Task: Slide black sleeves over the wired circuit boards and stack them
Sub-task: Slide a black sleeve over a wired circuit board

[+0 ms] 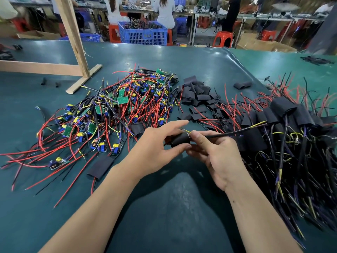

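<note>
I am looking down at a dark green work mat [164,207] in a busy workshop, with a blue crate [143,34] and orange stools [223,38] beyond its far edge and a wooden frame [73,42] at upper left. The crate's side panel carries a mark I cannot read, and I find no legible writing on the boards either. My left hand [155,148] grips a black sleeve [180,140] between thumb and curled fingers, the forefinger stretched straight above it. My right hand [217,152] pinches the black cable [228,133] where it leaves the sleeve's right end; yellow wire ends show there. Both hands hover just above the mat, front and centre. To the left lies a tangled heap of bare boards [113,110], green with blue and yellow parts, trailing red and black leads. Behind my hands sits a pile of empty sleeves [198,99], and to the right the stack of sleeved boards [291,128].
</note>
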Motion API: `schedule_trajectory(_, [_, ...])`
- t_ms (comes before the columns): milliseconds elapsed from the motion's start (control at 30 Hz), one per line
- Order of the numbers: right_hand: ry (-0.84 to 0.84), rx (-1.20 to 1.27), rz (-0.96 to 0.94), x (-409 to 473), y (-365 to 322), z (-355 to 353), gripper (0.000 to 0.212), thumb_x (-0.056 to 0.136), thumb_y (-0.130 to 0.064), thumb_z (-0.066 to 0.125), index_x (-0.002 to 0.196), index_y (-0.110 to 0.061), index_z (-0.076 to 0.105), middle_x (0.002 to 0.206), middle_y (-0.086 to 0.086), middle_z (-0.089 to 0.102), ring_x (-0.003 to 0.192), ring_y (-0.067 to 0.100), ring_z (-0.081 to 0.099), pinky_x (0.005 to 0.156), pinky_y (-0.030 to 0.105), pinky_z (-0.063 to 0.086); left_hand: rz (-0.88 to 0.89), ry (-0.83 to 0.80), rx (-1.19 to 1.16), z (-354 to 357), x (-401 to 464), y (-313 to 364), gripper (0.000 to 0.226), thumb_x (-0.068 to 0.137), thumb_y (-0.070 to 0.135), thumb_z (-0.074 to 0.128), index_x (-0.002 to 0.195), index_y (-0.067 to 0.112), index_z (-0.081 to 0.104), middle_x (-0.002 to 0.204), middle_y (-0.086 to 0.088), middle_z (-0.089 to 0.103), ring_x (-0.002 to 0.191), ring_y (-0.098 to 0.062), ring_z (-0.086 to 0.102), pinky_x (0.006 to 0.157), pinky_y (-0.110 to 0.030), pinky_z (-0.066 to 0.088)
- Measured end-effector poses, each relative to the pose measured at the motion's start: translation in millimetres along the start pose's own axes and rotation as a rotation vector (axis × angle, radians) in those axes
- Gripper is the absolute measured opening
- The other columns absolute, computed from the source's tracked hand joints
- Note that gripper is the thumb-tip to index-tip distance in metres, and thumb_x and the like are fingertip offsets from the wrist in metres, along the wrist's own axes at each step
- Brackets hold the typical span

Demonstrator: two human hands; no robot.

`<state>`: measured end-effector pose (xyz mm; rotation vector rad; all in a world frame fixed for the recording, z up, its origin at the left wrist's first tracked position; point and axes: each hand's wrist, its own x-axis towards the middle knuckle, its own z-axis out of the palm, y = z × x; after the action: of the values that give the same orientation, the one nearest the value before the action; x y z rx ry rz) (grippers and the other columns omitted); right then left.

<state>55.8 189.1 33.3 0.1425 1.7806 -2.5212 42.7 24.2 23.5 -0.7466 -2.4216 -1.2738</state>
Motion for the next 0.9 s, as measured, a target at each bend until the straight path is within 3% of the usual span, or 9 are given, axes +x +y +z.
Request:
schedule_trajectory(133, [0.026, 0.002, -0.030, 0.0, 0.1, -1.1, 0.006, 0.087, -0.012, 0.068, 0.085, -0.006, 0.067, 0.076, 0.006, 0.075, 0.064, 0.021, 0.072, 0.053, 0.024, 0.056, -0.026, 0.014, -0.001, -3.2, -1.8, -1.7, 0.056, 0.082, 0.022, 0.080, 0.134, 0.021, 0.059, 0.099, 0.019, 0.072, 0.091, -0.014, 0.071, 0.091, -0.025, 0.051])
schedule_trajectory(200, [-0.020, -0.009, -0.049, -0.3, 0.7, -1.1, 0.011, 0.080, -0.016, 0.071, 0.085, -0.007, 0.068, 0.079, 0.007, 0.075, 0.067, 0.023, 0.073, 0.056, 0.025, 0.056, -0.026, 0.012, -0.002, -3.9, -2.2, -3.7, 0.059, 0.082, 0.019, 0.080, 0.136, 0.021, 0.057, 0.100, 0.018, 0.072, 0.096, -0.002, 0.069, 0.096, -0.013, 0.045])
schedule_trajectory(300, [-0.054, -0.003, -0.054, 0.0, 4.0, 1.2, 0.002, 0.082, -0.009, 0.070, 0.082, -0.008, 0.069, 0.081, 0.011, 0.075, 0.068, 0.024, 0.073, 0.058, 0.025, 0.056, -0.031, -0.002, -0.015, -3.4, -1.8, -4.0, 0.058, 0.083, 0.016, 0.078, 0.137, 0.021, 0.056, 0.102, 0.021, 0.069, 0.099, 0.011, 0.064, 0.095, -0.009, 0.042])
schedule_trajectory(433, [-0.065, 0.046, -0.031, 2.9, 4.7, -1.5, 0.011, 0.074, -0.010, 0.074, 0.084, -0.010, 0.070, 0.082, 0.010, 0.075, 0.068, 0.022, 0.072, 0.056, 0.023, 0.054, -0.054, -0.006, -0.019, -2.0, -0.2, -5.5, 0.063, 0.084, 0.020, 0.076, 0.141, 0.021, 0.050, 0.102, 0.029, 0.069, 0.102, 0.019, 0.057, 0.093, -0.001, 0.034])
schedule_trajectory(567, [-0.171, -0.007, 0.018, 1.9, 3.9, -4.0, 0.036, 0.063, -0.009, 0.076, 0.097, -0.008, 0.068, 0.086, 0.008, 0.076, 0.071, 0.020, 0.073, 0.059, 0.024, 0.056, -0.107, -0.079, 0.011, -4.9, -0.4, -10.8, 0.071, 0.086, 0.019, 0.074, 0.147, 0.030, 0.040, 0.106, 0.048, 0.054, 0.093, 0.004, 0.057, 0.094, -0.018, 0.042])
schedule_trajectory(633, [-0.193, -0.040, 0.028, 1.5, 3.8, -6.1, 0.038, 0.063, -0.009, 0.076, 0.100, -0.008, 0.068, 0.081, 0.009, 0.074, 0.067, 0.019, 0.071, 0.058, 0.025, 0.056, -0.113, -0.107, 0.015, -4.9, -1.0, -13.2, 0.074, 0.087, 0.020, 0.074, 0.148, 0.036, 0.035, 0.117, 0.043, 0.051, 0.087, -0.006, 0.051, 0.095, -0.024, 0.042])
schedule_trajectory(733, [-0.198, -0.115, 0.006, 0.8, 3.1, -7.5, 0.041, 0.064, -0.011, 0.078, 0.105, -0.009, 0.071, 0.076, 0.012, 0.070, 0.061, 0.019, 0.067, 0.055, 0.025, 0.054, -0.137, -0.111, 0.017, -5.8, -0.4, -15.5, 0.079, 0.086, 0.024, 0.076, 0.147, 0.044, 0.029, 0.123, 0.033, 0.053, 0.085, -0.009, 0.041, 0.080, -0.017, 0.039])
schedule_trajectory(800, [-0.192, -0.135, -0.006, 0.4, 2.0, -6.2, 0.036, 0.064, -0.012, 0.079, 0.100, -0.012, 0.075, 0.075, 0.012, 0.071, 0.061, 0.019, 0.066, 0.055, 0.024, 0.054, -0.122, -0.102, 0.005, -6.5, 0.4, -12.0, 0.081, 0.082, 0.026, 0.079, 0.147, 0.042, 0.032, 0.117, 0.042, 0.051, 0.086, -0.003, 0.050, 0.083, -0.015, 0.039])
schedule_trajectory(900, [-0.164, -0.122, -0.015, 1.8, 2.3, -5.2, 0.014, 0.064, -0.015, 0.079, 0.078, -0.017, 0.078, 0.072, 0.007, 0.072, 0.061, 0.017, 0.065, 0.058, 0.024, 0.055, -0.091, 0.000, -0.032, -6.8, 1.1, -6.1, 0.081, 0.075, 0.027, 0.083, 0.143, 0.040, 0.042, 0.113, 0.033, 0.064, 0.097, 0.000, 0.068, 0.097, -0.017, 0.045])
